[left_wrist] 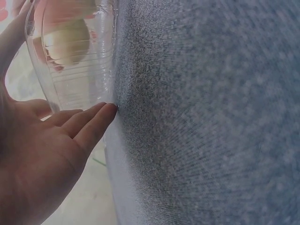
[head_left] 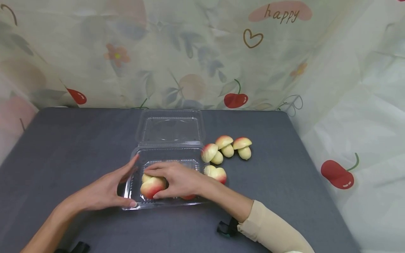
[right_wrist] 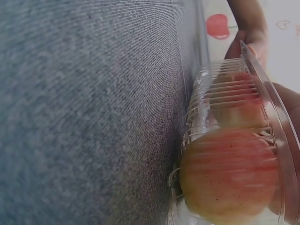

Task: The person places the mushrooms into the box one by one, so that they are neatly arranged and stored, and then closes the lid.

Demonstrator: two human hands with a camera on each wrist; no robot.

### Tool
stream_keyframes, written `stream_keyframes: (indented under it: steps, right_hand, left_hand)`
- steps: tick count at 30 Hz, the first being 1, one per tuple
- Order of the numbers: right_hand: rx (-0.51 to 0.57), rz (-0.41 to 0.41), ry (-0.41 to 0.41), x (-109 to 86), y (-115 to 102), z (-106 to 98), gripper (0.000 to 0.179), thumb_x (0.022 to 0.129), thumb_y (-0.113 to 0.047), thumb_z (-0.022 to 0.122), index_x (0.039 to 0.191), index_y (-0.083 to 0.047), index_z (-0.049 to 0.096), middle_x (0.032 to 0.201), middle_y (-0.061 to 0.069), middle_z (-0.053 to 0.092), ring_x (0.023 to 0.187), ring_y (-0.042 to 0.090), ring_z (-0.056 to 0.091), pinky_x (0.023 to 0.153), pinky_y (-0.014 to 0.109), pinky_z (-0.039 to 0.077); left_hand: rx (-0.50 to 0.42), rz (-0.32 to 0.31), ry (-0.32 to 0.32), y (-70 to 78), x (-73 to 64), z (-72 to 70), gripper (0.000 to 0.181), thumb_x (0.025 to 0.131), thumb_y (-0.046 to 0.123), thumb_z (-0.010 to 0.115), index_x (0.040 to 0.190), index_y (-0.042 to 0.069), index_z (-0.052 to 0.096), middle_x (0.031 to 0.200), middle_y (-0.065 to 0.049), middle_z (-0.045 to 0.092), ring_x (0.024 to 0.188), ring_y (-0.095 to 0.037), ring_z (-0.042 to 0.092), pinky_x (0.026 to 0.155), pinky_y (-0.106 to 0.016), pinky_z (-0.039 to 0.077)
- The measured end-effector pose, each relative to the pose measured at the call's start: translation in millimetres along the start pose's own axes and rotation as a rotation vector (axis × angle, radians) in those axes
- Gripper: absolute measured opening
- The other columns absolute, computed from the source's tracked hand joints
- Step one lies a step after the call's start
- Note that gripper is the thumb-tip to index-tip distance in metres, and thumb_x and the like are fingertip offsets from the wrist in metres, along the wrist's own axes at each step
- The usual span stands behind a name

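A clear plastic clamshell box (head_left: 133, 196) sits with its lid (head_left: 171, 128) folded back. Inside, at the left, lies a red-and-yellow toy mushroom (head_left: 153, 187), and my right hand (head_left: 181, 179) grips it from above, thumb on the near side and fingers on the far side. Another toy mushroom (right_wrist: 229, 176) shows through the box wall in the right wrist view, mostly covered by my right hand in the head view. My left hand (head_left: 107, 188) spans the box's left side with straight fingers; its fingertips (left_wrist: 110, 108) touch that side low down, near the tabletop.
Right of the box stand three more toy mushrooms (head_left: 224, 146) with pale stems. A fourth piece (head_left: 216, 174) lies close by the box's right rim, behind my right forearm. Grey cloth (head_left: 269, 196) covers the table, and a printed curtain (head_left: 177, 52) hangs behind it.
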State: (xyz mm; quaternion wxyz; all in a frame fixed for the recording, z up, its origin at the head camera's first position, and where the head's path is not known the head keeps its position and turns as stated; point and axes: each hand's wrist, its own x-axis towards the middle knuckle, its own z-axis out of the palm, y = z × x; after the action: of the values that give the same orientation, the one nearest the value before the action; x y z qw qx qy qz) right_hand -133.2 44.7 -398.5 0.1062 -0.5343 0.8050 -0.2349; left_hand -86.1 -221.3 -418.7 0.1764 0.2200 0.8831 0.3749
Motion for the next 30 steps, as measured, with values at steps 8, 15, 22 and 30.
stream_keyframes:
  steps: [8,15,22,30]
  right_hand:
    - [-0.034,-0.02,-0.058,7.6,-4.1,2.0,0.058,0.086,-0.029,0.078,0.137,-0.008,0.06,0.136,0.004,0.059,0.127,0.01,0.053,0.106,0.015,0.034]
    - [-0.046,-0.005,-0.072,8.5,-6.1,3.2,0.056,0.087,-0.031,0.078,0.136,-0.009,0.061,0.136,0.003,0.06,0.126,0.009,0.054,0.105,0.014,0.035]
    - [-0.049,0.018,-0.062,6.5,-5.4,6.1,0.061,0.085,-0.034,0.08,0.137,-0.009,0.061,0.136,0.003,0.06,0.127,0.009,0.054,0.105,0.015,0.036]
    - [-0.055,0.005,-0.016,1.6,-3.5,0.6,0.062,0.083,-0.038,0.081,0.135,-0.009,0.062,0.135,0.002,0.061,0.127,0.009,0.054,0.107,0.016,0.035]
  left_hand:
    - [0.01,0.012,0.004,2.4,0.5,-0.4,0.13,0.069,0.058,0.084,0.161,0.018,0.001,0.163,-0.018,0.018,0.139,-0.037,0.04,0.105,-0.03,0.04]
    - [0.0,0.026,0.009,0.2,-0.9,0.2,0.129,0.07,0.057,0.083,0.161,0.019,0.001,0.163,-0.017,0.017,0.139,-0.035,0.041,0.103,-0.019,0.037]
    - [0.005,0.031,0.017,-0.6,-2.2,1.6,0.129,0.069,0.057,0.084,0.161,0.018,0.002,0.162,-0.019,0.02,0.138,-0.035,0.042,0.103,-0.02,0.038]
    - [-0.013,0.059,0.004,1.3,-1.8,-0.1,0.127,0.071,0.057,0.082,0.161,0.018,0.001,0.162,-0.022,0.019,0.137,-0.039,0.041,0.102,-0.018,0.037]
